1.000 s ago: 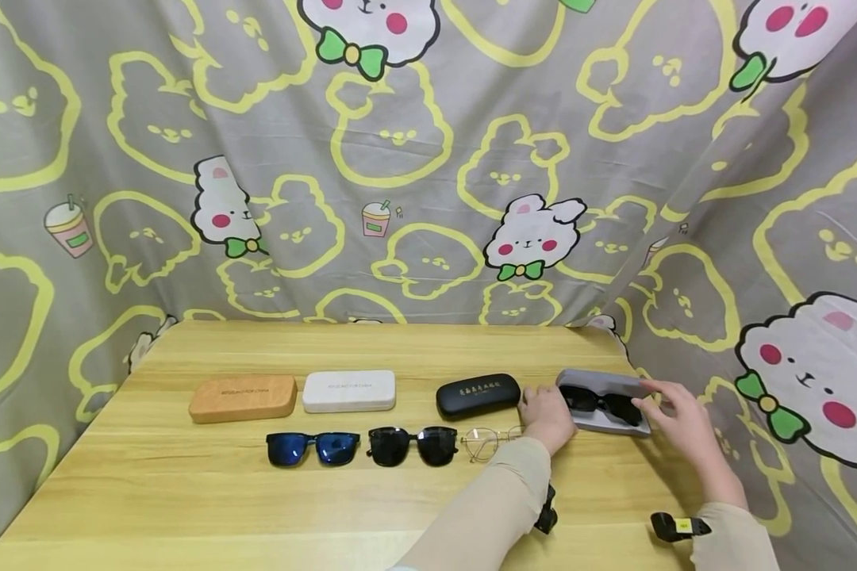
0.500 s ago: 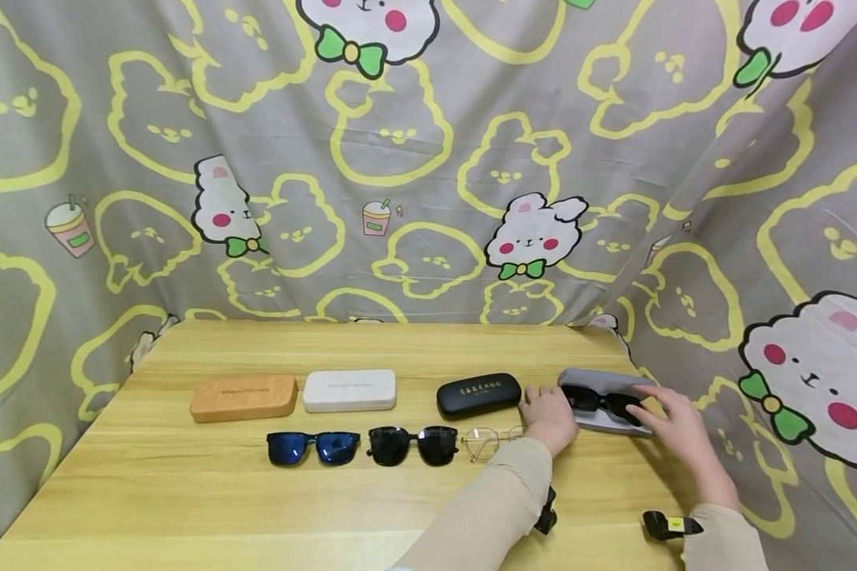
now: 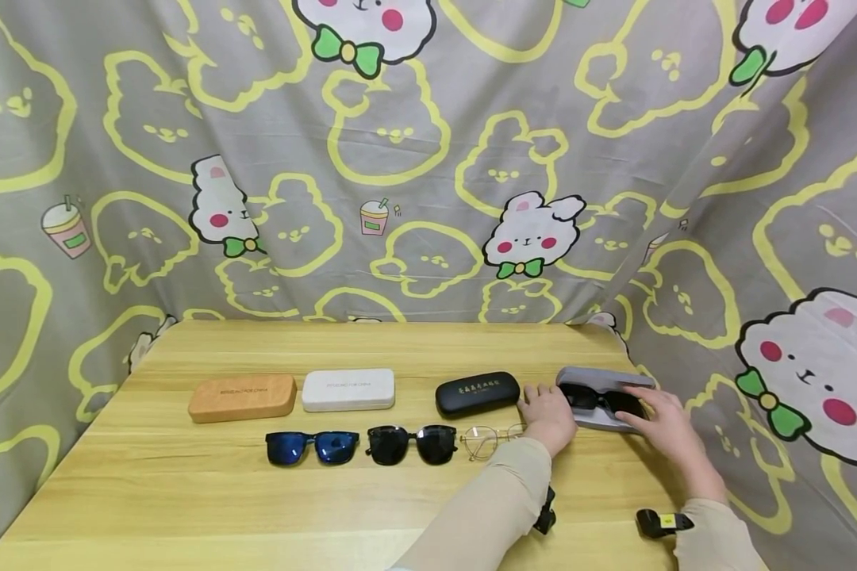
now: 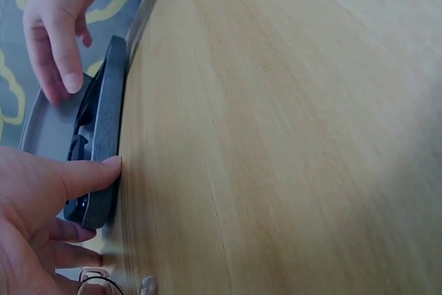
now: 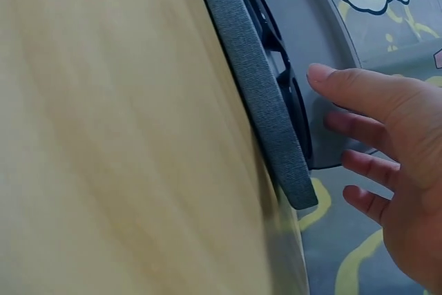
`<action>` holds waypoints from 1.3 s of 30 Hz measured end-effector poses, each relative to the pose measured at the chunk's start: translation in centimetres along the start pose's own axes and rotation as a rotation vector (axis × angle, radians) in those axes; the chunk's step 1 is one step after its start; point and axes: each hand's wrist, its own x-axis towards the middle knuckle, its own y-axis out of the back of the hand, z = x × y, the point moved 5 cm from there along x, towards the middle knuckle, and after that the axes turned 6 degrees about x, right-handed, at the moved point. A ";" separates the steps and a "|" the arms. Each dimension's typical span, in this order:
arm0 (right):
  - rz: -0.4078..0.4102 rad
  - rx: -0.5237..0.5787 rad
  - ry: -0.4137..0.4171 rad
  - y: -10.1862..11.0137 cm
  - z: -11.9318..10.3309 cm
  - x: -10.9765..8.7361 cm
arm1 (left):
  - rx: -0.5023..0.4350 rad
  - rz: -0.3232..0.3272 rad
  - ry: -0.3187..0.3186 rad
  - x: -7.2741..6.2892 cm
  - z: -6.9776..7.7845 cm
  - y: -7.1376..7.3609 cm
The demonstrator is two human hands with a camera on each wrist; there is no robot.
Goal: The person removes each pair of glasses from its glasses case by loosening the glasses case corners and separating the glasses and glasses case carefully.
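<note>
An open grey glasses case (image 3: 605,380) lies at the right of the table with black sunglasses (image 3: 580,400) inside. My left hand (image 3: 548,418) holds the case's left end. In the left wrist view its thumb presses the front wall (image 4: 109,119), and other fingers are at the end of the case. My right hand (image 3: 667,428) hovers by the right lens, fingers spread and relaxed. The right wrist view shows its thumb close to the sunglasses (image 5: 298,112) and its fingers in front of the raised lid (image 5: 311,25); whether they touch the lid cannot be told.
Left of the grey case lie a black case (image 3: 478,394), a white case (image 3: 348,391) and an orange-brown case (image 3: 243,398). Before them are wire-framed eyeglasses (image 3: 481,443), black sunglasses (image 3: 413,446) and blue-lensed sunglasses (image 3: 313,449). A patterned curtain (image 3: 428,159) borders the table.
My right hand has moved a little left, from the case's right end to over the right lens. My left hand stays on the case's left end.
</note>
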 end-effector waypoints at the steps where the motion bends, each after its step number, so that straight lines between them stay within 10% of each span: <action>1: -0.006 -0.006 -0.003 -0.1 0.1 0.0 | 0.000 0.000 0.000 0.0 0.0 0.0; 39: -0.044 -0.128 -0.024 -1.6 0.3 0.7 | 0.022 -0.005 -0.012 0.1 0.0 -0.3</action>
